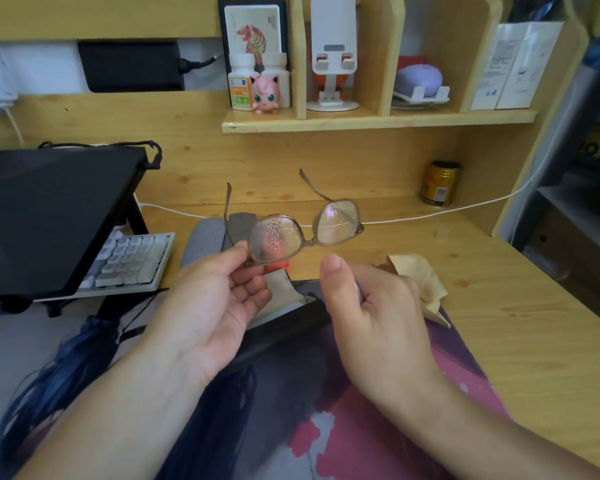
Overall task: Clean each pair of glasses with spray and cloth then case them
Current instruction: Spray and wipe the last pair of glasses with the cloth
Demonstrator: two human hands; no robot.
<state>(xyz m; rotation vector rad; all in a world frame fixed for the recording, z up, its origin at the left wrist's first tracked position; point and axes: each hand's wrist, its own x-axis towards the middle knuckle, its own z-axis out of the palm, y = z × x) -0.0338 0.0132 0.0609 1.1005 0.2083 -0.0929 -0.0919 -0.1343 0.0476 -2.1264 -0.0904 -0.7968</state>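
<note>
The left hand [222, 289] holds the glasses [293, 233] up in the air above the wooden surface [499, 289], its grip a pinch of thumb and fingertips on the outer corner of the frame, beside the hinge. That keeps the fingers off the glass — sensible, since the nearer lens is speckled with fine droplets, apparently spray waiting to be wiped. The other lens looks mostly clear, with a small reflection in it.

The frame runs side to side, tilted so its free end sits higher and to the right. Both arms are unfolded and point away from the person, toward the back wall; the lens fronts face the wearer of the camera.

The right hand [371, 306] hovers just below the free lens, fingers curled around something small and slim — too hidden to name, possibly the spray. Behind it a tan cloth [416, 282] lies crumpled on the surface, within easy reach for wiping. A grey case [205, 240] lies beyond the left hand.
</note>
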